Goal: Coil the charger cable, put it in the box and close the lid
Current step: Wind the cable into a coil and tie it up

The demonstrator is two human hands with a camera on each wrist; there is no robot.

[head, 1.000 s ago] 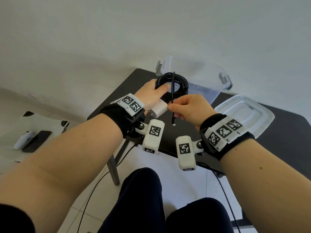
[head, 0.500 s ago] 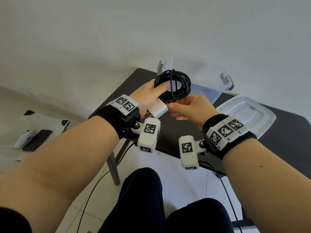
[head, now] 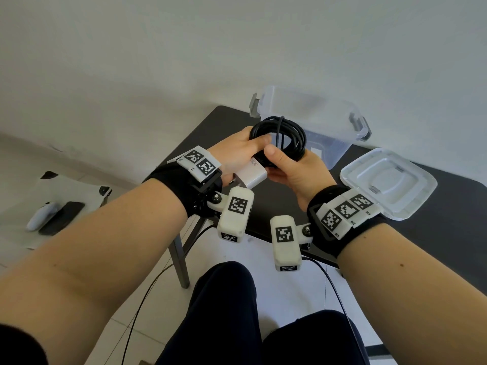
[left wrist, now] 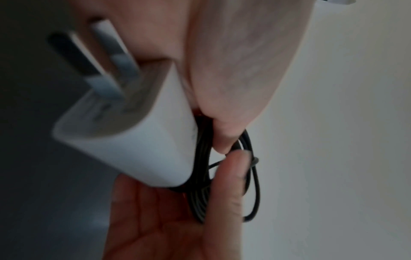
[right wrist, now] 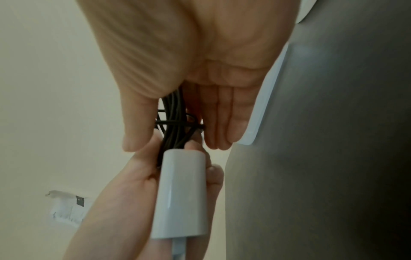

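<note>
Black cable (head: 279,137), wound into a round coil, held upright in the air above the near edge of the dark desk (head: 448,206), in front of the box. One strand wrapped crosswise over the bundle. Left hand (head: 237,151) gripping the coil's left side, fingers (head: 259,140) curled over the loops and clamped on them, with the white charger plug (head: 251,173) tucked under the palm, prongs pointing back toward the wrist. Right hand (head: 295,169) closed on the coil's lower part, thumb (head: 272,151) pressed against the front of the loops, the other fingers (right wrist: 224,123) lying straight and together behind the bundle. Both hands touching each other around the cable.

Clear plastic box (head: 311,119) standing open on the desk just behind the coil, grey latches at both ends. Clear lid (head: 387,183) lying flat on the desk to the right of the box, apart from it, just beyond the right wrist. On the floor to the left, a white sheet (head: 66,191) carrying a white controller (head: 42,216) and a dark phone (head: 62,218) side by side.
</note>
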